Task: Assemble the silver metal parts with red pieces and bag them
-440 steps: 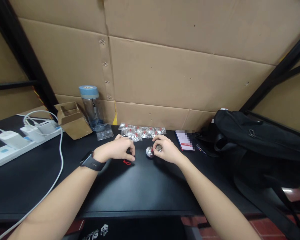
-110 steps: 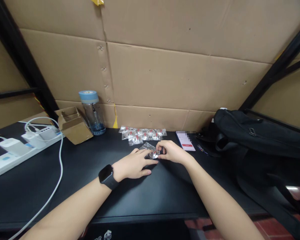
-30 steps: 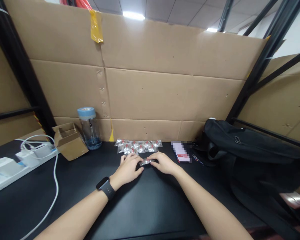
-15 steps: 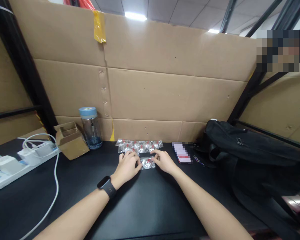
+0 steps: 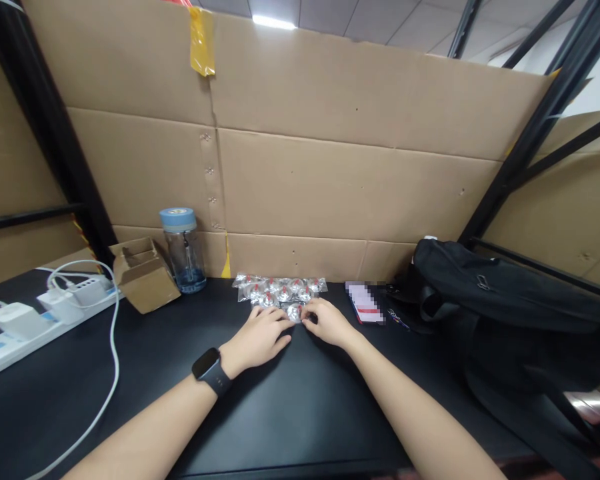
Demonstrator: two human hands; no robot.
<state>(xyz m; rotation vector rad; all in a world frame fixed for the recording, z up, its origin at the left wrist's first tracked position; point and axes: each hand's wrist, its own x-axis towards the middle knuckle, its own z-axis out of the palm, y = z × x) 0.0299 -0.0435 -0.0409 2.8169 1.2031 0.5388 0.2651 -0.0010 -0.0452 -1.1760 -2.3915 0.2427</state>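
Several small clear plastic packets [image 5: 284, 292], each with a round silvery piece and a red mark, lie in rows on the black tabletop [image 5: 290, 400]. At the near side of this group is one packet [image 5: 294, 313] between my two hands. My right hand [image 5: 329, 323] has its thumb and index finger pinched at the right edge of that packet. My left hand [image 5: 260, 339], below a dark wristwatch [image 5: 211, 371], lies with fingers stretched out and apart. Its fingertips touch the packets' near edge and the left side of the near packet. What exactly the silvery pieces are cannot be made out.
A phone-like flat item [image 5: 365, 303] lies right of the packets, beside a black bag [image 5: 505, 300]. To the left stand a blue-lidded bottle [image 5: 184, 253], an open cardboard box [image 5: 147, 280] and a white power strip [image 5: 40, 333] with a cable. A cardboard wall [image 5: 300, 200] closes the back.
The near packet has moved away from me, up against the other packets, with both hands following it. My left fingers have straightened out. The view has shifted slightly.
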